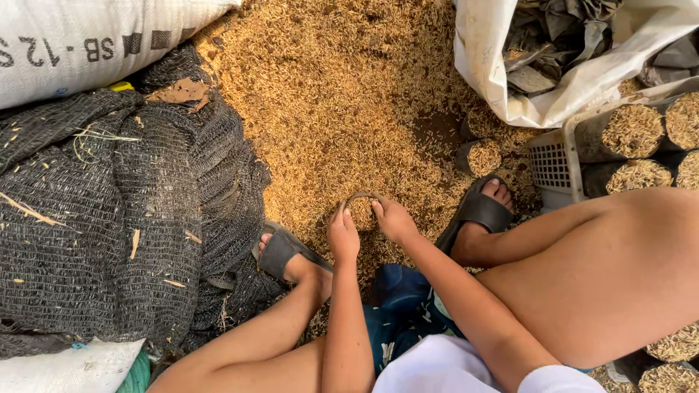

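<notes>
I look down at a wide heap of golden rice husks (342,87) on the ground. Between my feet stands a small black bag (362,211) filled with husks. My left hand (343,234) grips its left rim and my right hand (394,219) grips its right rim, holding the mouth wide. Both feet are in dark slide sandals, the left one (280,253) and the right one (477,211) on either side of the bag.
Black shade netting (124,211) is piled at the left under a white sack (80,40). A white bag of dark scraps (561,51) sits top right. A white plastic crate (557,167) holds filled black bags (633,131); one more filled bag (480,156) stands beside it.
</notes>
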